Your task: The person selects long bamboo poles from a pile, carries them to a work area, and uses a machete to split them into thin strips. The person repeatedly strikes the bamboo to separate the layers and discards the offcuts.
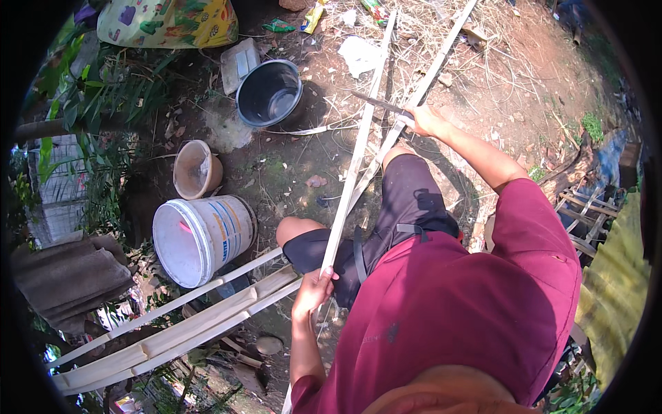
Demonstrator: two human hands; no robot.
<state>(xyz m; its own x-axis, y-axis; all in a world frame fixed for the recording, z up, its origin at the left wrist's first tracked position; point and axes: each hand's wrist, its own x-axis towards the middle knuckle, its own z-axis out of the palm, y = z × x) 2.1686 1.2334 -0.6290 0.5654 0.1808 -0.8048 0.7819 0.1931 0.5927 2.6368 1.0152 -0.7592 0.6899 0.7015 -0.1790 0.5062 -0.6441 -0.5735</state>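
My left hand [315, 293] is closed around the lower part of a long pale bamboo strip [353, 169], which runs up and away from it past my knees. In my right hand [424, 122] is the handle of a knife [380, 103]. Its long dark blade points left and lies across the held strip; whether the edge touches it I cannot tell. A second bamboo strip [441, 58] slants beneath my right hand and past my right knee, crossing under the first one.
Several split bamboo lengths [200, 317] lie at lower left. Beside them are a white bucket [224, 234] on its side, a tan pot [198, 170] and a black basin [269, 93]. Dry fibres and shavings [507, 76] litter the ground ahead. A yellow-green cloth [610, 290] hangs at right.
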